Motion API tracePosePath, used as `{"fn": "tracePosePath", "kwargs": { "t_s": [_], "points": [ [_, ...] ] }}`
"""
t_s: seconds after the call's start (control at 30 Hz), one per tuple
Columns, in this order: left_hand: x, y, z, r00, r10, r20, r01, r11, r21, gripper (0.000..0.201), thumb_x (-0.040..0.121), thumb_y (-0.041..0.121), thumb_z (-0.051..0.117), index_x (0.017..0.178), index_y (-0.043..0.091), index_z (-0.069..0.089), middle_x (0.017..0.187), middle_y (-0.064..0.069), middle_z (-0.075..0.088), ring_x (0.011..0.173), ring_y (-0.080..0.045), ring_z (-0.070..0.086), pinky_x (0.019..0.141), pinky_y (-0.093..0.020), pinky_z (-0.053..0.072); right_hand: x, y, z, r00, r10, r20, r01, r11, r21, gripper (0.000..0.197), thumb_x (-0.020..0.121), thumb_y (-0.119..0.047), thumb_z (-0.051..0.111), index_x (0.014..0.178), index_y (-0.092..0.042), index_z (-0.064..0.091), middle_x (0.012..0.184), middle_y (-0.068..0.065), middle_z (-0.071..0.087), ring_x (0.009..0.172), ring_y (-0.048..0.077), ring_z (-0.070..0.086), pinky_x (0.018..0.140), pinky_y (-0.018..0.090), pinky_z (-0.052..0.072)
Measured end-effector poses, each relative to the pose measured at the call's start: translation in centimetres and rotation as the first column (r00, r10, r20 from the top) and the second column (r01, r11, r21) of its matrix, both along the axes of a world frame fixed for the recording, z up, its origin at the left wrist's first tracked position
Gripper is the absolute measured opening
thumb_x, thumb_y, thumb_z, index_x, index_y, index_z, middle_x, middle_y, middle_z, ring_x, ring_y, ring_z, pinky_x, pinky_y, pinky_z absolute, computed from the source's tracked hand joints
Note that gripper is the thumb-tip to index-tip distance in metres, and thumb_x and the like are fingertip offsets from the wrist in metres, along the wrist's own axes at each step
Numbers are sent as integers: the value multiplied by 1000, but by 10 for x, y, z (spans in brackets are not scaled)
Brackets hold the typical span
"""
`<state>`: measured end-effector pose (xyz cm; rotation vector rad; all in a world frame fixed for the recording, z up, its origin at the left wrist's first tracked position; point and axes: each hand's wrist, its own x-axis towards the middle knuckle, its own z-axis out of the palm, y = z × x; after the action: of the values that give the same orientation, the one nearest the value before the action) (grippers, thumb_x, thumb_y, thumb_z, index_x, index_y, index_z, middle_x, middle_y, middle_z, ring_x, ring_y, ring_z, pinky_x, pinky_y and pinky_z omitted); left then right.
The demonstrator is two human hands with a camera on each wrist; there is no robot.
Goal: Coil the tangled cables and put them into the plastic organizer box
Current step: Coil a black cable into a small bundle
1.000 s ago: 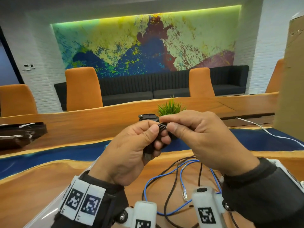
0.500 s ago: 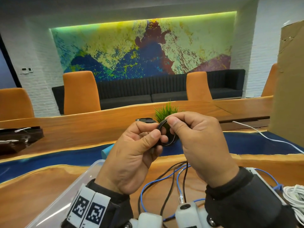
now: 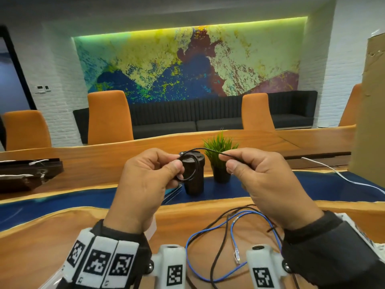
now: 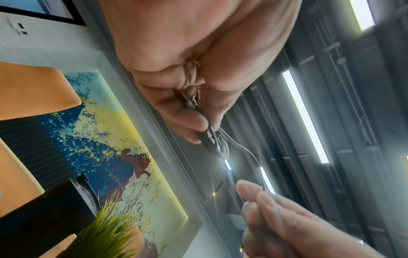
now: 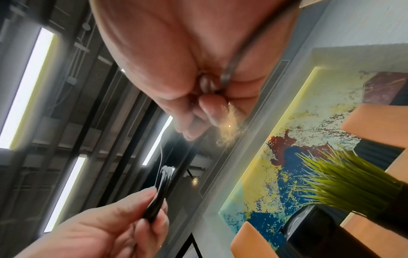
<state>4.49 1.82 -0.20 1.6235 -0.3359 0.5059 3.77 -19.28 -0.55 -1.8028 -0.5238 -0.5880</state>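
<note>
Black cable [image 3: 188, 171] is mid-coil — left hand [image 3: 143, 184] pinches the small loops, right hand [image 3: 264, 182] pinches the free run just beside them, both above the table [image 3: 52, 236]. Next wrap needs the right hand to swing that run onto the loops. Blue cable [image 3: 208, 253] lies loose below; box not clearly visible.

Just beyond the black cup [image 3: 193, 176] the bench [image 3: 93, 161] lies bare. Right of the cup stands a potted plant [image 3: 219, 155], almost touching it. Nearer than the cup, loose blue cable [image 3: 208, 230] and black cable [image 3: 225, 232] sprawl across the wood.
</note>
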Motion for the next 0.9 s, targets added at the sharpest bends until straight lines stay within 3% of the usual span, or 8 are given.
{"fn": "tracePosePath", "kwargs": {
  "t_s": [0.1,0.23,0.33,0.43,0.57,0.63,0.73,0.9],
  "points": [
    [2,6,3,998,-49,-42,45,993,-106,9,88,-2,66,88,5,72,75,-11,74,67,-14,68,57,-19,55,3,-1,-2,998,-40,45,41,999,-26,21,95,-13,59,106,-26,73,83,-16,68,74,-4,60,63,13,45],
    [-2,-1,3,974,-214,-75,193,956,-220,9,79,6,69,88,5,70,76,-13,72,69,-17,67,56,-19,55,4,8,-10,950,-264,167,306,892,-333,15,94,-23,61,93,-23,76,87,-8,62,87,8,58,76,31,50],
    [-8,-12,1,948,-310,-75,294,940,-173,12,77,8,68,89,6,70,78,-14,72,71,-19,68,58,-21,56,6,11,-14,948,-313,57,317,907,-278,15,92,-20,64,83,-21,77,75,-8,65,77,6,61,70,24,51],
    [-8,-19,-4,947,-316,-58,310,945,-101,15,86,0,67,84,13,73,81,-14,74,73,-22,68,59,-23,55,5,15,-9,976,-86,-202,129,969,210,13,90,-8,66,85,-16,76,73,5,73,70,14,68,63,25,57],
    [-6,-25,-11,977,-212,22,211,977,32,20,88,0,68,83,19,73,83,-8,75,72,-16,69,61,-21,54,-2,22,0,841,426,-334,-64,691,720,9,89,-1,60,92,-6,66,83,15,72,71,24,68,57,30,59],
    [-3,-27,-13,985,-147,91,142,988,63,21,89,0,69,85,20,73,83,-3,75,71,-12,68,62,-22,54,-2,20,0,765,533,-361,-86,641,763,10,84,-9,63,94,-12,65,86,12,71,74,21,67,61,32,56],
    [-1,-28,-15,981,-88,170,76,994,76,24,88,0,69,85,23,72,85,0,75,77,-14,70,67,-26,59,-2,17,-3,699,589,-405,-129,661,740,15,77,-21,64,92,-21,66,85,3,69,80,17,63,73,37,42],
    [-3,-33,-16,959,-31,283,-2,993,115,30,89,-1,69,84,29,70,87,9,74,82,-8,70,69,-21,57,-4,18,-5,556,768,-319,-296,541,788,27,83,-32,61,107,-20,64,75,0,58,71,13,52,69,35,33]
  ]
}}
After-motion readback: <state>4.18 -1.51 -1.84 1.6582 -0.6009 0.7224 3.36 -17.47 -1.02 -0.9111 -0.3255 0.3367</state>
